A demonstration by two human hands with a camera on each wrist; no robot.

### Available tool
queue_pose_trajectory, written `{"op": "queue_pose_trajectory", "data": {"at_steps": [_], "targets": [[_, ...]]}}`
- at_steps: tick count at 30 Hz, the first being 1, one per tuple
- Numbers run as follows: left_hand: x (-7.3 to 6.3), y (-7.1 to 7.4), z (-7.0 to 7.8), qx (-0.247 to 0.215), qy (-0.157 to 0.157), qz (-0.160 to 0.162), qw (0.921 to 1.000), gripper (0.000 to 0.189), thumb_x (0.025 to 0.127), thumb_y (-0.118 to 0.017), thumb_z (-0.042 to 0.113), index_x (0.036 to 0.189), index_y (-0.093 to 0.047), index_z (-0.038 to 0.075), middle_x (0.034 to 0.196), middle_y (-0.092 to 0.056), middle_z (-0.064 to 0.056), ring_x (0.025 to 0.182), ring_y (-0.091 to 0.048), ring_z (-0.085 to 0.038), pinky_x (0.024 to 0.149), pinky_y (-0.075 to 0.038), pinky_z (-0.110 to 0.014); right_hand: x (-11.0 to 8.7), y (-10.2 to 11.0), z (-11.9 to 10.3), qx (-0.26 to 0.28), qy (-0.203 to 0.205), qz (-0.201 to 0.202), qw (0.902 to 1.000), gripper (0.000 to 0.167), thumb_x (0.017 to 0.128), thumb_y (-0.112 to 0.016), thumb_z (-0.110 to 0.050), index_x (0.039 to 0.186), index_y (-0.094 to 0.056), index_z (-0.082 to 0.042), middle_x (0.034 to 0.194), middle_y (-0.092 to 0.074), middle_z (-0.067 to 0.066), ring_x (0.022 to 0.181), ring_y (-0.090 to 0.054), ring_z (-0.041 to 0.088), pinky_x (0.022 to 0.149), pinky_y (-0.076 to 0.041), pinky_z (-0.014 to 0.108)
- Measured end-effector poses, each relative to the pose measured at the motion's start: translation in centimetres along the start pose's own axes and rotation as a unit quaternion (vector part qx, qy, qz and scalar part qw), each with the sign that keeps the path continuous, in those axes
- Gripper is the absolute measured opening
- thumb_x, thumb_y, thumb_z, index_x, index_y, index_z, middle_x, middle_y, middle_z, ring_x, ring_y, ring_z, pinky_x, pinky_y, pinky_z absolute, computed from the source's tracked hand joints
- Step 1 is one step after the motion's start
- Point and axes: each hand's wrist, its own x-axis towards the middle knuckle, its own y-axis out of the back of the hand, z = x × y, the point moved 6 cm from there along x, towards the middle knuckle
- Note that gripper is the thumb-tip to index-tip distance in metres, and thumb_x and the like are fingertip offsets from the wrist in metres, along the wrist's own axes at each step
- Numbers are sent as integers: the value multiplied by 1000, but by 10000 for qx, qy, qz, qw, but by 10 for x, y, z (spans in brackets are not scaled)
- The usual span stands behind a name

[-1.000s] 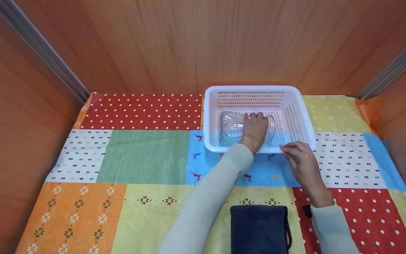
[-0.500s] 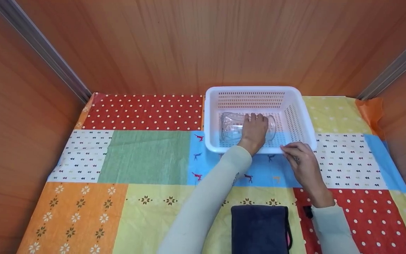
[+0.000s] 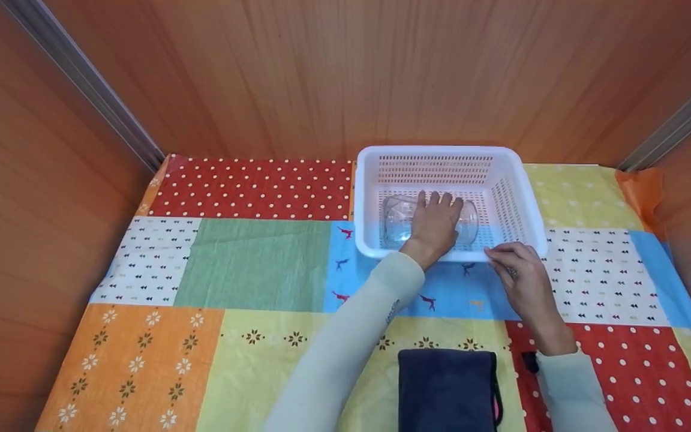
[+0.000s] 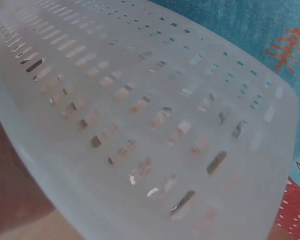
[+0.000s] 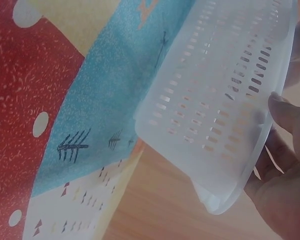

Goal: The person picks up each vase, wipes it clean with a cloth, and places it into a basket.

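Observation:
A clear, see-through jar (image 3: 399,219) lies on its side in the white plastic basket (image 3: 435,150). My left hand (image 3: 434,225) reaches over the basket's near rim and rests across the jar's middle, fingers fairly straight and a little spread, partly covering it. The right hand (image 3: 522,273) pinches the near rim close to its right corner. In the right wrist view, the right thumb lies on the rim of the basket (image 5: 210,100), with the fingers beneath. The slotted basket wall (image 4: 140,75) fills most of the left wrist view and hides the left fingers.
A folded dark navy cloth item (image 3: 446,390) with a black cord lies near the front, between the forearms. A patchwork tablecloth (image 3: 261,264) covers the table. Wood-grain panels (image 3: 249,72) enclose the back and both sides, the back one close behind the basket.
The left fingers have straightened and spread over the jar, which has shifted slightly toward the near wall. The right hand keeps its pinch on the rim. The head view has shifted slightly.

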Motion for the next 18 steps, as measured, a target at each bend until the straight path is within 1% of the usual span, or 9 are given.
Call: {"op": "queue_pose_trajectory", "data": {"at_steps": [4, 7, 9, 11, 14, 16, 18], "targets": [[-5, 3, -1, -69, -14, 58, 10000, 62, 105, -62, 47, 161, -44, 26, 161, -49, 3, 153, -40, -21, 130, -27, -46, 0, -1, -1, 4, 6, -8, 10000, 29, 86, -79, 14, 112, -81, 1, 106, -72, 15, 103, -63, 34, 91, -41, 12], [-10, 7, -4, -234, 23, 164, 9996, 63, 104, -63, 47, 161, -44, 27, 162, -48, 4, 152, -41, -20, 130, -28, -46, 1, -1, -1, -6, 8, -19, 10000, 30, 86, -79, 13, 112, -81, 0, 106, -72, 14, 104, -63, 34, 92, -41, 12], [-13, 10, -7, -431, 46, 268, 9987, 63, 104, -64, 47, 160, -45, 27, 162, -49, 4, 152, -42, -20, 130, -28, -46, 0, -1, -1, -12, -3, -32, 10000, 30, 86, -79, 13, 113, -81, -1, 107, -72, 14, 104, -63, 34, 92, -40, 12], [-18, 14, -12, -634, 67, 404, 9971, 62, 104, -65, 46, 160, -47, 26, 161, -49, 4, 152, -42, -20, 130, -28, -47, 0, -1, -2, -26, -3, -34, 10000, 31, 86, -79, 13, 113, -81, -1, 107, -72, 14, 104, -63, 34, 91, -40, 12], [-25, 20, -20, -906, 10, 683, 9935, 60, 104, -66, 44, 158, -49, 25, 160, -51, 3, 151, -43, -20, 129, -28, -48, 0, 0, -2, -39, -4, -30, 10000, 31, 85, -79, 14, 113, -81, 0, 107, -72, 14, 104, -63, 35, 90, -39, 10], [-31, 24, -28, -1092, 4, 892, 9900, 59, 104, -66, 43, 158, -50, 23, 161, -51, 2, 151, -43, -21, 130, -27, -48, 0, 0, -2, -33, 5, -11, 10000, 32, 85, -79, 14, 113, -81, 0, 107, -72, 15, 104, -63, 35, 91, -39, 9], [-38, 29, -36, -1312, 34, 1139, 9848, 60, 103, -68, 42, 157, -51, 23, 160, -51, 1, 151, -43, -21, 130, -26, -48, 0, 1, -2, -23, 16, 9, 10000, 32, 84, -79, 15, 113, -81, 1, 107, -72, 15, 105, -62, 36, 91, -38, 8]]}}
